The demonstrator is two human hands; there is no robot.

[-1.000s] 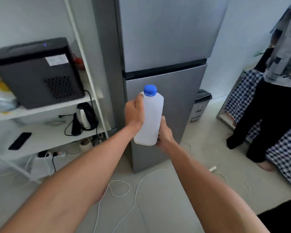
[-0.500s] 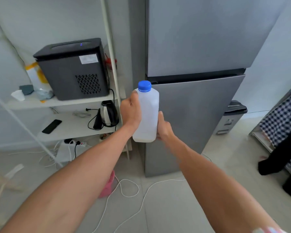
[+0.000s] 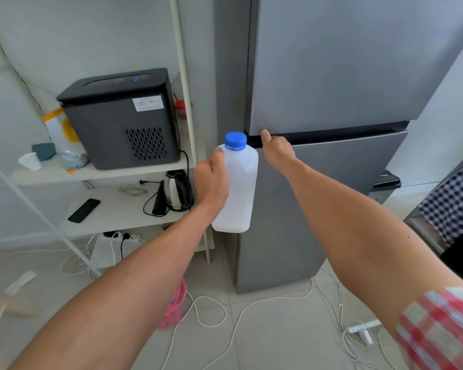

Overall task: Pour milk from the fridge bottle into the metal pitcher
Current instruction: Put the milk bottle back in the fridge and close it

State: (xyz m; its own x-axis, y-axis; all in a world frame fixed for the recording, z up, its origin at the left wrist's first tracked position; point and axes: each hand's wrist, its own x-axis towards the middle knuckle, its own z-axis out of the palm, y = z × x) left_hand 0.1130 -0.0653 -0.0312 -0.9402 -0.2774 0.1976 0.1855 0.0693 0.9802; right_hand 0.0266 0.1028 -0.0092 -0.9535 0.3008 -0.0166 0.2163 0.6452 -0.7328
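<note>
At the dark seam between the two doors of the fridge (image 3: 331, 76), the right hand (image 3: 277, 149) has its fingers hooked into the handle recess, curled on the door's edge. Just left of it, against the fridge's left edge, the left hand (image 3: 211, 182) grips the milk bottle (image 3: 239, 188) upright, blue cap (image 3: 235, 141) on, long axis vertical. No metal pitcher is in view. The shelf rack (image 3: 118, 209) crowds the bottle side; open room lies toward the person.
</note>
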